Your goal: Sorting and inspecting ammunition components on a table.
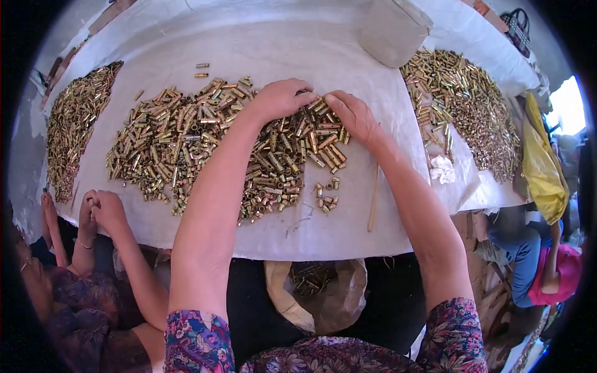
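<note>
A heap of gold-coloured metal sleeves (pixel 177 133), short hollow tubes with smaller rings among them, is spread over the white cloth before me. My left hand (pixel 285 99) rests at its far edge, fingers stretched to the right with a gap between them. Facing it, my right hand (pixel 356 116) lies along the heap's far right edge, its fingers bent loosely towards the left hand and against the sleeves. Neither hand shows a piece gripped, though the undersides of the fingers are hidden. A few small rings (pixel 327 195) lie apart, nearer me.
A thin wooden stick (pixel 374 202) lies right of the rings. More metal parts are heaped at far left (pixel 81 124) and right (pixel 463 99). Behind stands a pale container (pixel 395 31). An open sack (pixel 283 292) sits below the table edge. Other people sit at both sides.
</note>
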Demonstrator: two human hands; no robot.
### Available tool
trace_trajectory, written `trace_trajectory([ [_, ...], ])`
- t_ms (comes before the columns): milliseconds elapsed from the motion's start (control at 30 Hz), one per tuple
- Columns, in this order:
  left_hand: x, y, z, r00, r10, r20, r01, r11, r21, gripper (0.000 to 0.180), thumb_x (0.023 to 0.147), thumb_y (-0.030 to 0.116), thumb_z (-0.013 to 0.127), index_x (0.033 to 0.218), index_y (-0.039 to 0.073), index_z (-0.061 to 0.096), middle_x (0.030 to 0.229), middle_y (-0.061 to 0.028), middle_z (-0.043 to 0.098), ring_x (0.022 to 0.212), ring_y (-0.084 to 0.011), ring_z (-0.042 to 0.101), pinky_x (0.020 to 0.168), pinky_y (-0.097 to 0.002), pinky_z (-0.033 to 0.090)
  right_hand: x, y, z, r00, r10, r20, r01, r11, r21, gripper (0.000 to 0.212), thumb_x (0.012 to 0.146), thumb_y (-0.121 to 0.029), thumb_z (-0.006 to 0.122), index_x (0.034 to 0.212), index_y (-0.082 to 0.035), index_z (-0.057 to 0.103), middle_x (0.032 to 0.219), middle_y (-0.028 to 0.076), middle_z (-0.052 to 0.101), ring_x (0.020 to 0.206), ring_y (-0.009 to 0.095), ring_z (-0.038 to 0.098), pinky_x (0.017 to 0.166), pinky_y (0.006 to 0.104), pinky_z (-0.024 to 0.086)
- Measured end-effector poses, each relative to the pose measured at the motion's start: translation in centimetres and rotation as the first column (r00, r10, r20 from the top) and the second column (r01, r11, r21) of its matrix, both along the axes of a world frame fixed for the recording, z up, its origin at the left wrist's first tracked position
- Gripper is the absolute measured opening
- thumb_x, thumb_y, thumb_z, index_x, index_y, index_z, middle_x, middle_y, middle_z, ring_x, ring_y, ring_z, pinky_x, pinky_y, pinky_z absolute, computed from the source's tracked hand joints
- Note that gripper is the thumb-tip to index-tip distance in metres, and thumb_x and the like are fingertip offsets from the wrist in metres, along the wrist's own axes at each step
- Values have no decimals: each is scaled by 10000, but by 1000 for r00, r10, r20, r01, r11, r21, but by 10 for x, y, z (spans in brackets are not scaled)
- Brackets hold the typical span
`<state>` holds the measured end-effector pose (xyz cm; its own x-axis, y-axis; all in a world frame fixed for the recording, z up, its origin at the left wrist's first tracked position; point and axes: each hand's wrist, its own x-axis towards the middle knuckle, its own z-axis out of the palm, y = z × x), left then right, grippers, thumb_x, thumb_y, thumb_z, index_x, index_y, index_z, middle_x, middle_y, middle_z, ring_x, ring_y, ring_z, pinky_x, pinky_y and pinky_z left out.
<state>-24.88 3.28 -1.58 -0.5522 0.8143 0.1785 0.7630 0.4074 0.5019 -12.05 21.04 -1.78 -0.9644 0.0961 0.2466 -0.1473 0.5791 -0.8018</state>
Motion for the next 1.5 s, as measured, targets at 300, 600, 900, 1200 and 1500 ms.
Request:
trace_trajectory([
  [300, 46, -8, 5, 993, -86, 79, 85, 996, 10, 384, 916, 396, 509, 1057, 70, 654, 1078, -164, 638, 1019, -351, 597, 877, -430, 471, 58, -36, 5, 999, -42, 29, 39, 997, 69, 418, 970, -396, 474, 1087, -28, 632, 999, 195, 659, 964, 349, 613, 849, 414, 464],
  [600, 90, -17, 12, 988, -142, -60, 143, 990, 7, 278, 890, 302, 545, 937, 63, 678, 960, -153, 665, 932, -356, 616, 811, -452, 487, 93, -58, 3, 997, -45, -59, 58, 970, 236, 297, 956, -283, 537, 1046, -7, 601, 990, 173, 623, 1024, 350, 559, 901, 419, 436],
  [900, 122, -37, 13, 955, -103, -280, 115, 993, 26, 293, 839, 337, 627, 958, 71, 658, 1039, -88, 626, 1043, -266, 570, 927, -421, 407, 69, -43, 16, 998, -50, 28, 50, 999, 15, 333, 936, -288, 530, 1054, 14, 607, 1029, 176, 625, 1005, 323, 588, 888, 400, 453],
  [1200, 129, -40, 17, 942, -87, -323, 96, 995, 13, 308, 833, 342, 642, 973, 68, 654, 1049, -93, 627, 1089, -258, 555, 986, -444, 374, -77, -61, -3, 969, 88, -230, -9, 945, 327, 309, 835, -184, 622, 1121, -68, 633, 1153, 128, 630, 1094, 331, 552, 954, 403, 443],
  [1500, 132, -46, 19, 951, -61, -303, 91, 992, 85, 262, 804, 266, 671, 958, 54, 670, 1073, -85, 616, 1120, -250, 535, 977, -392, 393, -79, -61, -11, 978, 208, -7, -178, 854, 490, 315, 816, -225, 614, 1097, -85, 646, 1118, 113, 641, 1118, 323, 534, 967, 401, 433],
])
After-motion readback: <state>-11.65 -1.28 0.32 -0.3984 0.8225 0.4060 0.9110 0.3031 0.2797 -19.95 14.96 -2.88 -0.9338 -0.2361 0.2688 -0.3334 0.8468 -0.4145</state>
